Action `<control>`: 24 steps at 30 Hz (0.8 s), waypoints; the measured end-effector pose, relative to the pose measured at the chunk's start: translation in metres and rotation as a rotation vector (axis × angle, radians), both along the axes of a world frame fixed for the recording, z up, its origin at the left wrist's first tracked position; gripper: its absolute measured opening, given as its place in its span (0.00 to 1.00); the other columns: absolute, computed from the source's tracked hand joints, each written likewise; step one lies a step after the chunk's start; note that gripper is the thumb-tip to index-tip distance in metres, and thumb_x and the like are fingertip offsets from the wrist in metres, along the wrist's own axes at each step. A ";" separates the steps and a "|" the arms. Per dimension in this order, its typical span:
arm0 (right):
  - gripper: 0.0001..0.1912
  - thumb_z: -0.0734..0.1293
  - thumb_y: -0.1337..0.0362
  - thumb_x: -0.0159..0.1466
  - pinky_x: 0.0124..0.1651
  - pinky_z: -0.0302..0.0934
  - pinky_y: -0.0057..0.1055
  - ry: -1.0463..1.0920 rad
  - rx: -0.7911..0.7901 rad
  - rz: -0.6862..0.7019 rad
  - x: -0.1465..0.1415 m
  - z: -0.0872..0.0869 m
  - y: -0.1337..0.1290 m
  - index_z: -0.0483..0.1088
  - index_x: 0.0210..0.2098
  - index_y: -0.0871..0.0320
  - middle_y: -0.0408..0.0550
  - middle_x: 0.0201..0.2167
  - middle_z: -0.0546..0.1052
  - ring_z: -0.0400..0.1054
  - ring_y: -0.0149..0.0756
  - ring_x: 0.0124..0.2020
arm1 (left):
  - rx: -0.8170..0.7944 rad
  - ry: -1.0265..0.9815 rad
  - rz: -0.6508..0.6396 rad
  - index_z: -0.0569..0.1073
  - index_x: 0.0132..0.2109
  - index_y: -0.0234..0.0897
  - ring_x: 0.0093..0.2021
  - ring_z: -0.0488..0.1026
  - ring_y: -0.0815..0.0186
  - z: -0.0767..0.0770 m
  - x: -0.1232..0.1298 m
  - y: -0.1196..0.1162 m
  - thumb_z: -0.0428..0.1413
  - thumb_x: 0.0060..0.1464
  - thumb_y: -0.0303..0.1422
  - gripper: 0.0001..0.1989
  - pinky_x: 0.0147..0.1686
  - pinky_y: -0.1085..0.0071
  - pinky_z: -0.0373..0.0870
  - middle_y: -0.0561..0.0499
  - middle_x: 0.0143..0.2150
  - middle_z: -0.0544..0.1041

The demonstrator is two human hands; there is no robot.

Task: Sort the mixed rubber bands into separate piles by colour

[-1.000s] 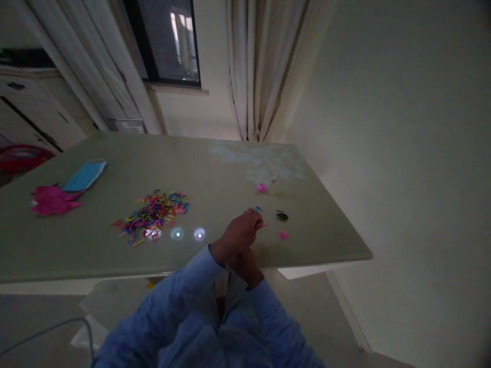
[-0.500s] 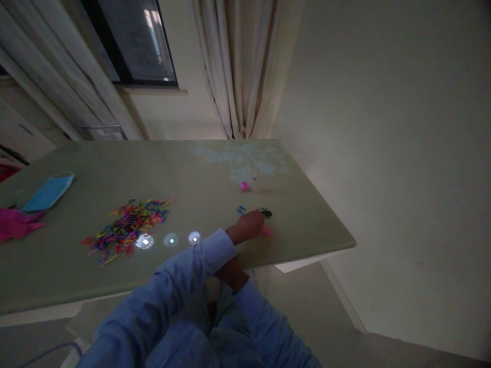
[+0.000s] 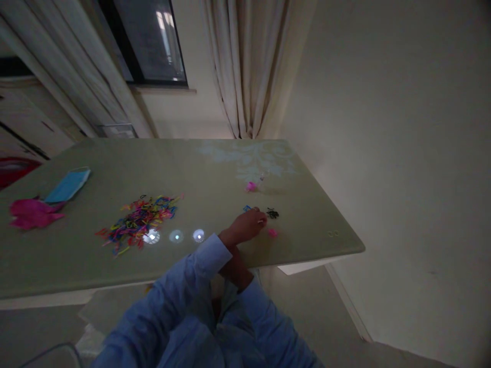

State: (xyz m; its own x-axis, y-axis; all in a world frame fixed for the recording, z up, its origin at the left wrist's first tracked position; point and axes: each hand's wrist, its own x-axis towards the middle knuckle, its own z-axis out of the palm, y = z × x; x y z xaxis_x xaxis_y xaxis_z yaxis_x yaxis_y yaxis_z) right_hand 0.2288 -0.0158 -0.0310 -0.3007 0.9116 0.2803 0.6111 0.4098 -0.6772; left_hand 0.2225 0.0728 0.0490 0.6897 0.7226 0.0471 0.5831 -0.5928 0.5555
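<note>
Through my head view, the bulk of the small elastic-looking loops lies in a loose, mixed multicoloured heap on the pale green, glossy table. Only a small share sits apart from it, grouped by colour: a little tangle of black loops, a small blue cluster and a small bright pink clump. By my judgement, far more is mixed than grouped.

My left hand is over the table among these groups, just beside the black and blue ones, its fingers bunched together. A pale speck shows at the fingertips, but the picture is dim and I can't be sure they pinch anything. My right hand is beneath the left wrist at the table's near edge, mostly hidden, so I can't tell its grip.

Farther back is a bright pink piece; off to the left lie a light blue face mask and a crumpled magenta item.
</note>
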 end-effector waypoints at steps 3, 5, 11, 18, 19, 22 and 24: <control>0.11 0.64 0.69 0.61 0.42 0.68 0.33 -0.033 -0.033 -0.008 -0.002 0.001 0.005 0.77 0.40 0.59 0.54 0.37 0.82 0.76 0.43 0.39 | -0.010 -0.289 0.160 0.76 0.40 0.35 0.36 0.72 0.67 0.009 -0.042 -0.016 0.53 0.60 0.33 0.08 0.40 0.71 0.68 0.47 0.37 0.76; 0.11 0.63 0.70 0.62 0.40 0.67 0.32 -0.006 -0.046 -0.005 -0.003 0.005 0.006 0.77 0.39 0.59 0.54 0.36 0.81 0.76 0.42 0.36 | -0.008 -0.413 0.308 0.75 0.41 0.35 0.34 0.71 0.68 0.008 -0.077 -0.027 0.53 0.60 0.35 0.09 0.38 0.72 0.67 0.48 0.37 0.77; 0.10 0.62 0.64 0.66 0.42 0.65 0.30 0.171 -0.030 0.064 0.001 0.020 0.005 0.76 0.39 0.57 0.49 0.35 0.80 0.73 0.36 0.37 | -0.009 -0.484 0.641 0.75 0.39 0.36 0.27 0.68 0.70 -0.025 -0.177 -0.058 0.55 0.56 0.38 0.10 0.29 0.74 0.65 0.51 0.32 0.76; 0.11 0.64 0.60 0.64 0.37 0.65 0.29 0.195 -0.186 0.010 -0.003 0.028 0.017 0.77 0.37 0.58 0.48 0.33 0.80 0.73 0.36 0.33 | 0.094 -0.437 0.595 0.75 0.36 0.37 0.30 0.70 0.68 -0.065 -0.226 -0.066 0.54 0.57 0.37 0.09 0.32 0.72 0.65 0.51 0.30 0.75; 0.11 0.64 0.59 0.64 0.36 0.65 0.29 0.211 -0.213 -0.001 -0.006 0.030 0.020 0.76 0.37 0.58 0.48 0.33 0.80 0.73 0.35 0.32 | 0.097 -0.447 0.584 0.75 0.35 0.37 0.31 0.71 0.67 -0.066 -0.227 -0.066 0.54 0.57 0.37 0.09 0.33 0.72 0.65 0.50 0.30 0.75; 0.12 0.64 0.58 0.63 0.33 0.65 0.28 0.266 -0.250 -0.008 -0.021 0.040 0.037 0.75 0.40 0.58 0.47 0.32 0.79 0.72 0.33 0.29 | 0.086 -0.449 0.571 0.75 0.37 0.37 0.32 0.71 0.67 -0.068 -0.226 -0.066 0.53 0.58 0.36 0.09 0.34 0.71 0.65 0.50 0.32 0.76; 0.14 0.65 0.58 0.62 0.32 0.66 0.28 0.262 -0.237 0.019 -0.035 0.048 0.055 0.74 0.43 0.58 0.46 0.33 0.78 0.71 0.32 0.27 | 0.085 -0.435 0.565 0.75 0.37 0.37 0.31 0.71 0.67 -0.067 -0.224 -0.069 0.53 0.58 0.35 0.08 0.33 0.71 0.65 0.49 0.32 0.75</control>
